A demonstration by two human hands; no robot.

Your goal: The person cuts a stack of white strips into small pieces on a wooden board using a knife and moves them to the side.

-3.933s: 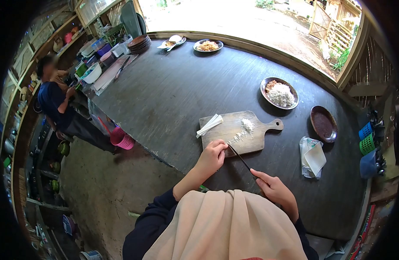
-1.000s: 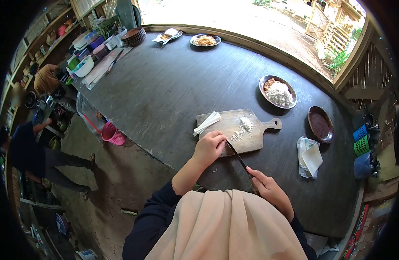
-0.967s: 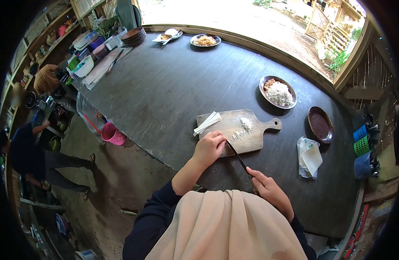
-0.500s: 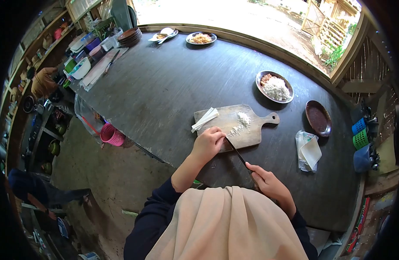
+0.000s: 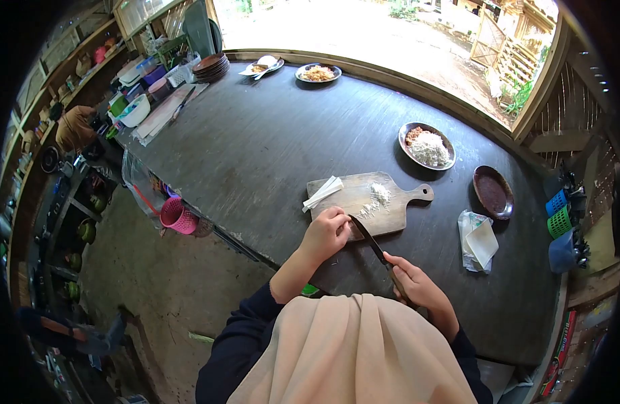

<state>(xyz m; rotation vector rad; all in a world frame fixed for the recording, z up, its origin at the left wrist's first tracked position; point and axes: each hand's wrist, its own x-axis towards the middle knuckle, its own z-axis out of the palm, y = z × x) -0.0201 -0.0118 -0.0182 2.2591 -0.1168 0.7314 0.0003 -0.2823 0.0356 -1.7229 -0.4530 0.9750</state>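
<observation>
The handle of a dark-bladed knife (image 5: 368,237) is gripped in my right hand (image 5: 419,285), its blade slanting up toward the board's front edge. My left hand (image 5: 325,236) is closed with fingertips pressed together beside the knife tip; what they hold, if anything, is hidden. Under these fingertips lies the front part of a wooden cutting board (image 5: 353,183). Several white strips (image 5: 323,193) rest at the board's left end. Finely cut white pieces (image 5: 377,195) lie in a small heap on its right half.
Beyond the board stands a plate of white pieces and brown food (image 5: 428,146). An oval brown dish (image 5: 493,192) and a plastic bag with a white slab (image 5: 479,242) are at right. Plates of food (image 5: 318,73) sit by the window. A person (image 5: 74,330) is at lower left.
The knife has turned so more of its blade face shows, its tip still by my left fingertips. The view has shifted slightly, and the person at lower left has moved their legs.
</observation>
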